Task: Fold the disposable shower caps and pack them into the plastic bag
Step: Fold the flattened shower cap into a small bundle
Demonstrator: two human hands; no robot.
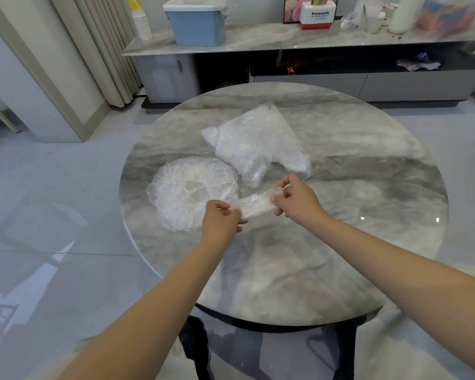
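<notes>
Head view, looking down on a round marble-pattern table (340,270); all positions below are given relative to this table.

Above the table's middle, a little toward its near-left part, both hands hold one folded shower cap (255,205), gathered into a narrow translucent strip running left-low to right-high. Left hand (220,219): fingers curled, thumb and fingertips pinching the strip's left end. Right hand (296,200): fingers curled, thumb and forefinger pinching the strip's right end; remaining fingers bent beneath it. Whether the strip touches the tabletop or is held just above it cannot be told.

On the table's left part lies an unfolded shower cap (187,187), spread flat as a crinkled clear disc with its gathered rim showing as a whiter ring. Its near-right edge passes under the left hand.

On the far-centre of the table lies the plastic bag (254,141), clear, lying flat, filled with whitish crumpled material; a small white label sits near its far end. Its near corner lies just beside the unfolded cap; its open clear flap extends toward the table's right, close to the right hand's fingertips.

Beyond the table's far edge stands a long low cabinet (340,80) with a marble-pattern top. On it: a blue lidded storage box (198,23), a white-and-red box printed "Panasonic" (318,15), and blurred clutter further right. Curtains (104,45) hang beyond the table's far-left.
</notes>
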